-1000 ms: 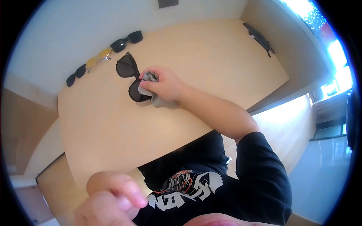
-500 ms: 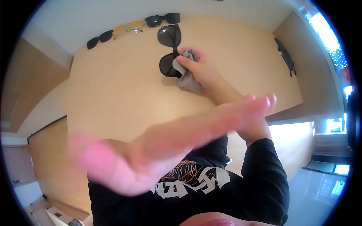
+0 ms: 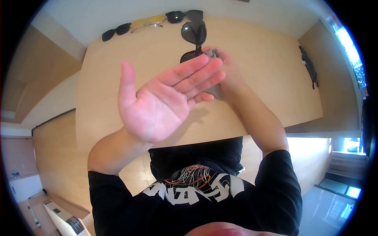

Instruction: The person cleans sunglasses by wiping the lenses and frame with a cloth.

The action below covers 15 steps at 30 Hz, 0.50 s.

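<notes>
My left hand is raised with its palm towards me, fingers stretched and thumb spread, holding nothing. Behind its fingertips, my right hand grips dark-lensed sunglasses together with a grey cloth. One lens of these sunglasses shows fully above my left fingers. The other lens is partly covered by them, as is part of the cloth. Both hands are over the light wooden table.
Along the table's far edge lie black sunglasses, yellow-lensed glasses with a thin-framed pair beside them, and another black pair. A long dark object lies at the right edge, by a wooden panel.
My left hand has swung up and turned its palm to me, its fingers now in front of the sunglasses. My right hand still holds the sunglasses and cloth. The view has shifted slightly.
</notes>
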Tool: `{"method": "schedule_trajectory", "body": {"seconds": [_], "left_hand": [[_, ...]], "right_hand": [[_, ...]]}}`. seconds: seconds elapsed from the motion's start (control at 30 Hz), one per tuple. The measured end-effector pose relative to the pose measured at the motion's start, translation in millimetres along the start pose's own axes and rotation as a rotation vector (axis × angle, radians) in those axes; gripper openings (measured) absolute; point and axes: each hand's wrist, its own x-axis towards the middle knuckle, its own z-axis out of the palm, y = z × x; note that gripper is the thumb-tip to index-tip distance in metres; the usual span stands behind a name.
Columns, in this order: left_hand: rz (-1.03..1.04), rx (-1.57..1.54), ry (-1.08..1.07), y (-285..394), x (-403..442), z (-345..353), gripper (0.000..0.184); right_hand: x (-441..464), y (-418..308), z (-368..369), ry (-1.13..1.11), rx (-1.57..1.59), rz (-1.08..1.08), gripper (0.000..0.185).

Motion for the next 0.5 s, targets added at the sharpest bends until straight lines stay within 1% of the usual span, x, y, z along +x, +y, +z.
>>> {"method": "schedule_trajectory", "body": {"seconds": [0.07, 0.17, 0.23, 0.3, 0.4, 0.5], "left_hand": [[-0.001, 0.003, -0.013, 0.7, -0.8, -5.1, 0.091], [0.071, 0.079, -0.078, -1.8, -1.9, -35.3, 0.073], [0.173, 0.453, 0.110, 7.1, -8.5, -68.5, 0.045], [0.282, 0.526, 0.434, 4.6, -9.4, -83.6, 0.020], [0.276, 0.633, 0.642, 7.7, -10.1, -111.4, 0.014], [0.170, 0.630, 0.683, 2.1, -5.7, -114.5, 0.012]], "right_hand": [[-2.6, -3.2, 2.4, 0.013, 0.006, -0.005, 0.023], [-2.7, -3.5, 2.4, 0.022, -0.015, 0.013, 0.023], [-1.9, -1.7, 1.8, 0.023, -0.014, -0.009, 0.023], [-1.6, -1.3, 0.4, 0.018, -0.020, -0.027, 0.024], [-4.2, -1.3, 0.4, -0.001, -0.022, -0.026, 0.025], [-4.4, -0.3, -0.2, -0.020, 0.004, -0.027, 0.027]]}}
